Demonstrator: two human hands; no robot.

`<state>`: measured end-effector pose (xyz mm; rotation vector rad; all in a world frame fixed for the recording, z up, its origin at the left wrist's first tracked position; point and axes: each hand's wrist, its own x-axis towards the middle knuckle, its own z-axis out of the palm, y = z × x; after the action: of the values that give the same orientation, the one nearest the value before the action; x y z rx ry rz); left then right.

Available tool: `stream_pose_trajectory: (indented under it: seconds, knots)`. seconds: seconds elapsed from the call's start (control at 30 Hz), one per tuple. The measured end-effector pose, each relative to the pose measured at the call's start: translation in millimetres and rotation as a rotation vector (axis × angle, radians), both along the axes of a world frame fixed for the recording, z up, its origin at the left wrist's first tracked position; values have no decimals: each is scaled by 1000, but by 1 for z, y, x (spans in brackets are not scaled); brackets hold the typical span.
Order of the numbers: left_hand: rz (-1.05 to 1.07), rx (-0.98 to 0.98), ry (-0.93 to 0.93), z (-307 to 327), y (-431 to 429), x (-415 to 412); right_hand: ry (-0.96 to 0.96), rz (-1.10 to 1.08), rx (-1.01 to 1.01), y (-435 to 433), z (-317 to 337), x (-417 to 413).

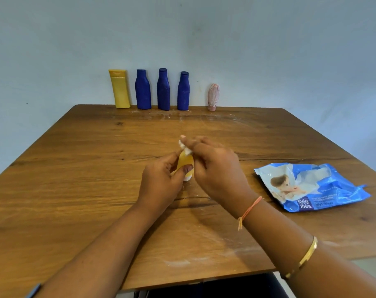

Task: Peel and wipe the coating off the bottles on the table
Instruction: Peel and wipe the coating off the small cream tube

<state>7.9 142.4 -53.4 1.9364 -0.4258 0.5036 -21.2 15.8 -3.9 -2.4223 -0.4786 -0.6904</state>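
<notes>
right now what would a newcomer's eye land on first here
Probably the two hands mid-table: the left hand grips a small yellow bottle while the right hand rubs it with a white wipe. Next, the three blue bottles along the far edge, and the blue wipes pack at right.

A wooden table (pixel 75 168) with a warm brown grain and dark knots fills most of the view; pale smears mark its surface near the far edge and the near edge. Its far edge stands close to a plain light blue-grey wall (pixel 268 50). Lighting is soft and even. A strip of pale floor (pixel 367 265) shows at lower right.
</notes>
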Motion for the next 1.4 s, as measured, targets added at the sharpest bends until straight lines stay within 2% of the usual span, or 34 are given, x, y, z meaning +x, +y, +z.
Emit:
stream_pose_trajectory:
  seconds: [0.13, 0.27, 0.37, 0.5, 0.57, 0.67, 0.77, 0.9, 1.0, 1.07, 1.17, 1.27, 1.4]
  knots:
    - [-17, -66, 1, 2, 0, -1, 268, -54, 526, -7, -1, 11]
    - [-8, -73, 28, -1, 0, 0, 460, -106, 761, -7, -18, 20]
    - [-3, -60, 34, -4, -1, 3, 324, -136, 653, -1, -13, 12]
    - [-31, -85, 40, -2, -2, -1, 98, 1, 497, 3, -6, 3]
    - [-35, -92, 52, -1, -2, 0, 45, -47, 420, 1, -15, 5]
    - [-32, -136, 69, 4, -1, -1, 193, -182, 414, -7, -32, 10]
    - [-30, -68, 84, 0, -1, 1, 325, -205, 469, -10, -41, 11]
    - [-31, -64, 58, 0, -3, 2, 104, -163, 476, 0, -23, 5]
    - [-57, -101, 66, 1, -2, -1, -89, -39, 322, 8, -16, 0]
    - [-57, -106, 50, 1, -2, -1, -141, -37, 232, 8, -21, 0]
    - [-60, -162, 42, 3, -2, -1, 13, -156, 355, 3, -28, 3]
    - [-51, -204, 61, 5, -2, -1, 182, -244, 365, -2, -39, 10]
    - [-58, -122, 71, 3, -4, 0, 137, -218, 435, 1, -28, 6]
